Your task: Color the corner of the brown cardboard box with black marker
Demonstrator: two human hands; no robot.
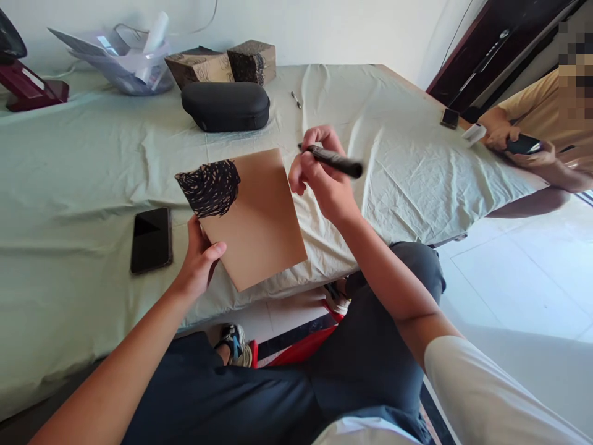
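- Head view: brown cardboard (259,222) is at the near table edge (287,285); black scribble (210,188) fills its 10 o'clock corner.
- Left hand (199,262), at the board's 8 o'clock, clamps its edge: thumb on face, other fingers mostly hidden.
- Right hand (331,185), at the board's 2 o'clock, has fingers closed on black marker (336,161). Long axis runs 10 to 4, narrow end toward 10, just off the board's right corner. Scribble lies at its 8–9.
- Right hand's nearer the top-right corner, left nearer the scribble.
- Phone (151,241): board's 9. Black case (225,106): 12.
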